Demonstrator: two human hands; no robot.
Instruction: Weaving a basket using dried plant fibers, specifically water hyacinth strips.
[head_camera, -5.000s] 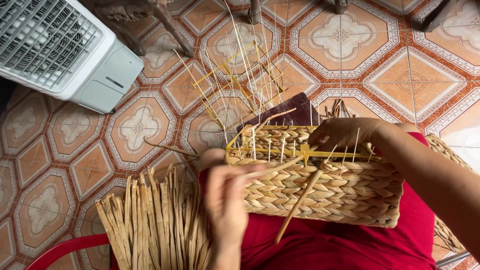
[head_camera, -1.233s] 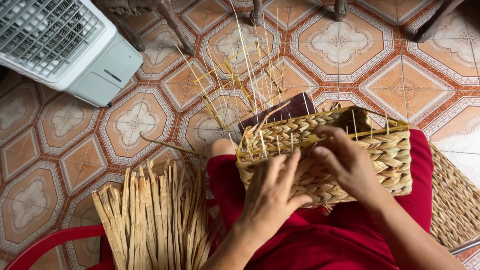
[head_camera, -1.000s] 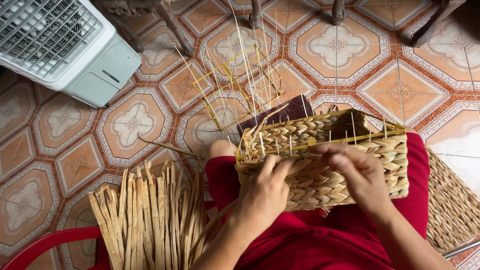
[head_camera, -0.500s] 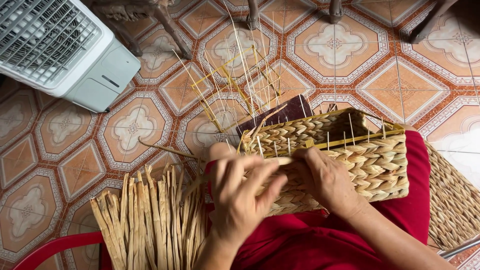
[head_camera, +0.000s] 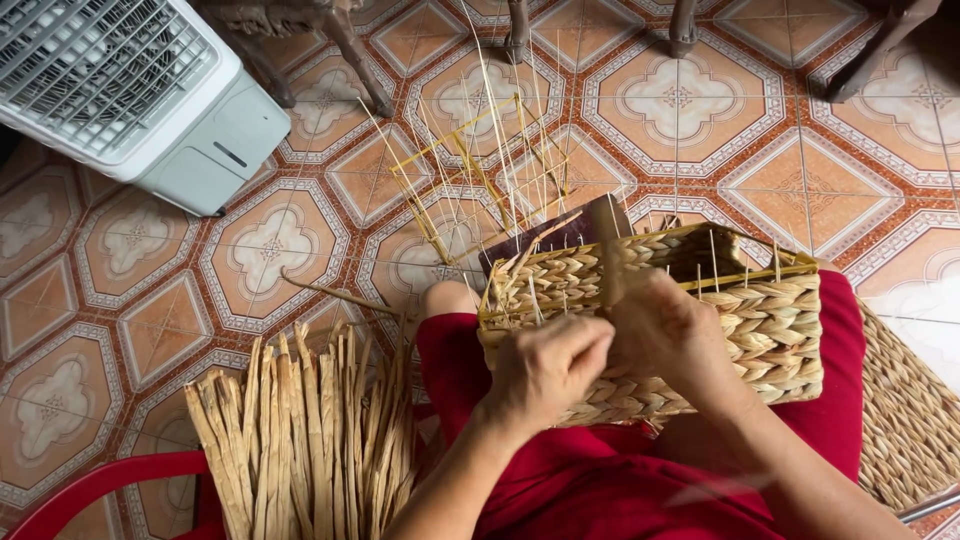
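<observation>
Hands (head_camera: 545, 375) (head_camera: 665, 335) side by side against near wall of woven basket (head_camera: 770, 325), left one at (head_camera: 545, 375), right one at (head_camera: 665, 335). Left grip curled nearly into a fist, fingers (head_camera: 585, 345) bent inward and pressed on the plaited wall just below the rim; whether a strand is pinched inside, cannot tell. Right grip half curled, pinching a flat straw strand (head_camera: 608, 250) standing upright above the rim, thumb side toward the left hand, the two hands touching. Both forearms rising from lower edge of view, converging on the basket, wrists straight. Basket resting tilted on the lap, over red cloth (head_camera: 600, 480), open mouth facing away, thin yellow stakes sticking up along its rim. Bundle of dried straw strips (head_camera: 305, 440) leaning just left of the lap, beside a red chair rim (head_camera: 90, 480). Wire frame of yellow rods (head_camera: 480, 175) standing on patterned floor tiles (head_camera: 260, 245) beyond the knees. White fan housing (head_camera: 120, 90) at upper left.
</observation>
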